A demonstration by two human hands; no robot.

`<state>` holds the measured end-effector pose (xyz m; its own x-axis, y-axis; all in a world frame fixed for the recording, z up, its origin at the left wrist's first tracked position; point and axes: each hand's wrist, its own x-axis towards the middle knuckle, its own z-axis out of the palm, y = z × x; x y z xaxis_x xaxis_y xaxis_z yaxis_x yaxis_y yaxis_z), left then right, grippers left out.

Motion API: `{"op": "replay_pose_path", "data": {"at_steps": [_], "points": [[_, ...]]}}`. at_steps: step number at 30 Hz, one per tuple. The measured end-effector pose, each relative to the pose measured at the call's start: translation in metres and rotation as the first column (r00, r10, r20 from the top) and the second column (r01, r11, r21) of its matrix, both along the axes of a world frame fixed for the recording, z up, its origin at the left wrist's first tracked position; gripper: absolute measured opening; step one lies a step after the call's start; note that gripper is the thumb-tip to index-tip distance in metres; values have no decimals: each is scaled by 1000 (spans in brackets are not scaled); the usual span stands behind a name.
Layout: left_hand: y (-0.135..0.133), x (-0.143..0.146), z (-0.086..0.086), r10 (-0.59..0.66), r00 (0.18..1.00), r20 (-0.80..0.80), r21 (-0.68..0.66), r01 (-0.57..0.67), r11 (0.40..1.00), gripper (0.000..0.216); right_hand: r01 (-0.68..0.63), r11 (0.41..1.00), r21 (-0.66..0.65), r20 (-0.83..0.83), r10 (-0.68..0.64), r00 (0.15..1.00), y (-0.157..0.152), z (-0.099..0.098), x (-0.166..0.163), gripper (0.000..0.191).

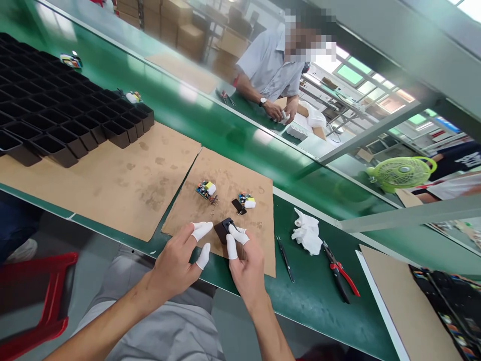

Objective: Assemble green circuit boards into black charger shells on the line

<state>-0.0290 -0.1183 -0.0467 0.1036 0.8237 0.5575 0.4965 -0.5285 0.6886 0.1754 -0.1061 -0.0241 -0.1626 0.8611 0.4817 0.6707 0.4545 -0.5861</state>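
Note:
My right hand (248,263), with white finger cots on its fingertips, pinches a small black plastic case (221,231) at its right side, low over the cardboard sheet. To the left of the case, my left hand (178,258) is apart from it, its thumb and fingers spread and nothing between them; it wears white finger cots too. Just beyond the case lie a small black plate (238,206) and a circuit board (247,200) with a white part. Another circuit board (206,189) with a yellow and a white component sits further left on the cardboard.
Tweezers (285,259), crumpled white tissue (307,231) and red-black pliers (340,273) lie on the green bench to the right. Many black cases (67,143) stand in rows at left. Across a rail, a co-worker (272,75) handles something small. A green fan (404,171) stands at right.

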Motion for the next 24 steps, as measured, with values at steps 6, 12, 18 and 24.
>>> {"op": "replay_pose_path", "data": {"at_steps": [6,12,18,24], "points": [[0,0,-2,1,1000,13,3,-1,1000,45,17,998,-56,-30,-19,999,4,4,-5,15],[1,2,-4,21,1000,23,33,-22,999,42,-19,1000,9,91,18,996,0,-1,4,30],[1,1,-4,16,1000,-2,18,-16,1000,42,-52,999,17,73,51,996,-2,-6,2,40],[1,1,-3,19,999,-34,37,-18,999,43,-24,997,-77,-30,21,999,-1,-1,-3,27]]}}
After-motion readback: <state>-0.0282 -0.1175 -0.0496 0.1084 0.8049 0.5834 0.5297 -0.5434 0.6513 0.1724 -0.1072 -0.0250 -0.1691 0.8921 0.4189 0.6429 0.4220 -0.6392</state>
